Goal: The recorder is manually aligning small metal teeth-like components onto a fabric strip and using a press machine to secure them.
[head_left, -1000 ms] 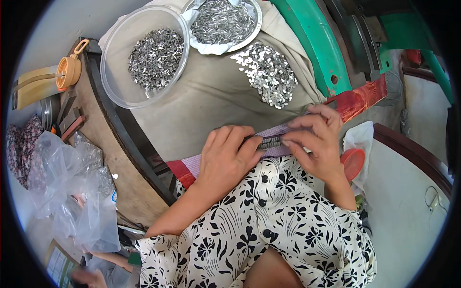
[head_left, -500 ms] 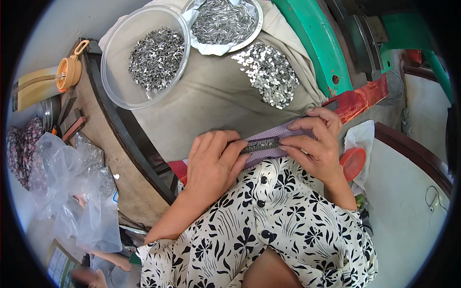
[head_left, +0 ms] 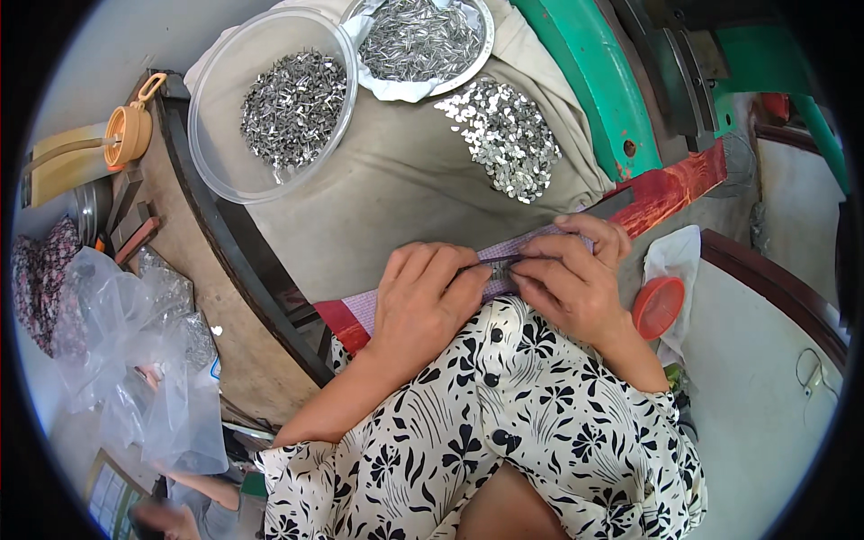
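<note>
Between my two hands is a narrow dark ridged strip (head_left: 501, 267), mostly covered by my fingers. My left hand (head_left: 427, 292) is closed, with thumb and fingertips pinching the strip's left end. On the other end, the bent fingers and thumb of my right hand (head_left: 576, 274) grip it from above. A purple checked cloth (head_left: 363, 310) lies beneath both hands along the near table edge. Beyond them, a pile of small shiny flat metal pieces (head_left: 508, 139) rests on a grey-brown cloth (head_left: 378, 189).
A clear plastic tub (head_left: 216, 135) holds short metal pieces; a round metal bowl (head_left: 487, 40) holds thin metal pins. Green machinery (head_left: 594, 81) stands at the far right. Clear plastic bags (head_left: 184, 396) hang left. A red round container (head_left: 659, 308) is right. Another person (head_left: 211, 504) is at lower left.
My hands have come closer together over the strip, so less of it shows between them. My left hand has shifted right; my right fingers have slid slightly left.
</note>
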### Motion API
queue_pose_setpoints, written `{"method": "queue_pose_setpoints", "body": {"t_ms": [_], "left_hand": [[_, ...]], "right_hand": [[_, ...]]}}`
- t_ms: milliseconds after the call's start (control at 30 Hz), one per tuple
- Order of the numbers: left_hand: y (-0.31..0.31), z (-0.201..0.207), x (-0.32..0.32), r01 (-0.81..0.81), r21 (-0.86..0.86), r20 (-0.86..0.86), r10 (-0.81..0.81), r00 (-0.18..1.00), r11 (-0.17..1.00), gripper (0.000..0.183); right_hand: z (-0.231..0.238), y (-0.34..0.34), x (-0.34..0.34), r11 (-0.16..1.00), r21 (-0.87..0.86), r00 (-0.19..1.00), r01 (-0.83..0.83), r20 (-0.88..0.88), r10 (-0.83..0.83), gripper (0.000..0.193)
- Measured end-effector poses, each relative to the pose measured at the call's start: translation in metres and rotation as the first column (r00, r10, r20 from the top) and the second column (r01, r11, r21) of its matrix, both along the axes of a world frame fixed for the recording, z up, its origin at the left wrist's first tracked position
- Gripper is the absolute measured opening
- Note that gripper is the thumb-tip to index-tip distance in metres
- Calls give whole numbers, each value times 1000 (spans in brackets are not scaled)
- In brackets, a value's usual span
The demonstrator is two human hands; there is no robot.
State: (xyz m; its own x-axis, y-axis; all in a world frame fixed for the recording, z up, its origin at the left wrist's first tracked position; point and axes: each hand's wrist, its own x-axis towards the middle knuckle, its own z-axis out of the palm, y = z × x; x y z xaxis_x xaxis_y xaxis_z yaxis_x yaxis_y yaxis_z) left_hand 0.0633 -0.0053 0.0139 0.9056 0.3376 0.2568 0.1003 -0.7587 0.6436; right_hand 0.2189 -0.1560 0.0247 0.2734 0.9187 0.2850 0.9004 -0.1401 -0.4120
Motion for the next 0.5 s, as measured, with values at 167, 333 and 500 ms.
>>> {"method": "queue_pose_setpoints", "body": {"t_ms": [167, 333, 500], "left_hand": [[-2, 0, 2, 30, -36, -6, -30, 1000, 999, 26], [-3, 7, 4, -13, -75, -96, 5, 995, 997, 16], [-3, 4, 4, -1, -48, -71, -3, 998, 999, 25]], "right_hand": [[-1, 19, 14, 995, 101, 998, 16, 53, -22, 22], [-15, 60, 26, 990, 127, 993, -52, 113, 38, 18], [-4, 72, 28, 998, 28, 998, -60, -4, 60, 16]]}}
